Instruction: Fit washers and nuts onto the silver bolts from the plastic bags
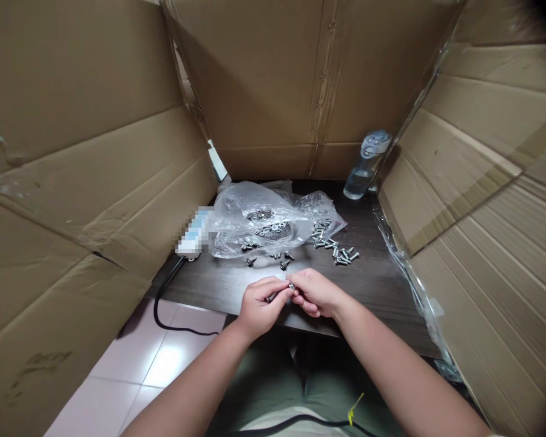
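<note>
Near the table's front edge, my left hand (259,306) and my right hand (317,292) meet, both closed in a pinch on a small shiny bolt (292,286). Fingers cover most of it, so whether a washer or nut sits on it cannot be made out. Just beyond my hands, two bolts with dark heads or washers lie apart, one bolt (251,262) to the left and another bolt (284,265) closer. Loose silver bolts (343,256) are spread to the right. Several washers (272,229) lie in the mouth of a clear plastic bag (236,203).
Another clear bag (330,212) spills bolts behind the loose ones. A water bottle (363,167) stands in the back right corner. At left sits a white power strip (191,243) with a black cable (157,303). Cardboard walls (255,79) enclose the dark table (373,291).
</note>
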`<state>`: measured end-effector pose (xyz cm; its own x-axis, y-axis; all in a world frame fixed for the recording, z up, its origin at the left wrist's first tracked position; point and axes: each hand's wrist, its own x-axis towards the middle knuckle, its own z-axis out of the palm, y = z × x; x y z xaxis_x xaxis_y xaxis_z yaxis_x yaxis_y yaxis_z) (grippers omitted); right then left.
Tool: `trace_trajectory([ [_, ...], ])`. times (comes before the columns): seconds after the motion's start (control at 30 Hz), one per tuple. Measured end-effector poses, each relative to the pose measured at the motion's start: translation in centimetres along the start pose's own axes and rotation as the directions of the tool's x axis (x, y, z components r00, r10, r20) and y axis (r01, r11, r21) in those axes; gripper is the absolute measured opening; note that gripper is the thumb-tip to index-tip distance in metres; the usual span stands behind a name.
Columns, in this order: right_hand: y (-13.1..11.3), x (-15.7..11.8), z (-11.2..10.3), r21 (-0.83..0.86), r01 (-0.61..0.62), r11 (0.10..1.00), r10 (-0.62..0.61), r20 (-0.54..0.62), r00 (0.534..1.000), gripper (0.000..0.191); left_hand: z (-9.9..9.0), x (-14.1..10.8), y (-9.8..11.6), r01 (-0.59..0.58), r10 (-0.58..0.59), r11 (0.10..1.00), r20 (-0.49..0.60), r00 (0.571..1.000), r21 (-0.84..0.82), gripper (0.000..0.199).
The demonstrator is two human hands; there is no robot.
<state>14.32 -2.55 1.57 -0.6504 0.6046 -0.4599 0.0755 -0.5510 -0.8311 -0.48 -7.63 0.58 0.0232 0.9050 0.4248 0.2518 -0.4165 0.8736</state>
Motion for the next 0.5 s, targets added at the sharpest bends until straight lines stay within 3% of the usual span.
trace_trajectory([
  [0.27, 0.1, -0.1, -0.9, -0.053, -0.114, 0.992, 0.115, 0.026, 0.993, 0.027, -0.9, 0.1, -0.4, -0.179, 0.142, 0.968, 0.206, 0.968, 0.173, 0.018],
  [0.37, 0.1, 0.0, -0.7, -0.031, -0.087, 0.996, 0.087, 0.017, 0.996, 0.027, -1.1, 0.2, -0.5, -0.21, 0.165, 0.956, 0.218, 0.962, 0.203, 0.019],
  [0.5, 0.1, 0.1, -0.2, -0.008, 0.007, 1.0, -0.007, -0.01, 1.0, 0.028, -1.0, 0.3, -0.6, -0.154, 0.12, 0.973, 0.195, 0.973, 0.173, 0.02],
])
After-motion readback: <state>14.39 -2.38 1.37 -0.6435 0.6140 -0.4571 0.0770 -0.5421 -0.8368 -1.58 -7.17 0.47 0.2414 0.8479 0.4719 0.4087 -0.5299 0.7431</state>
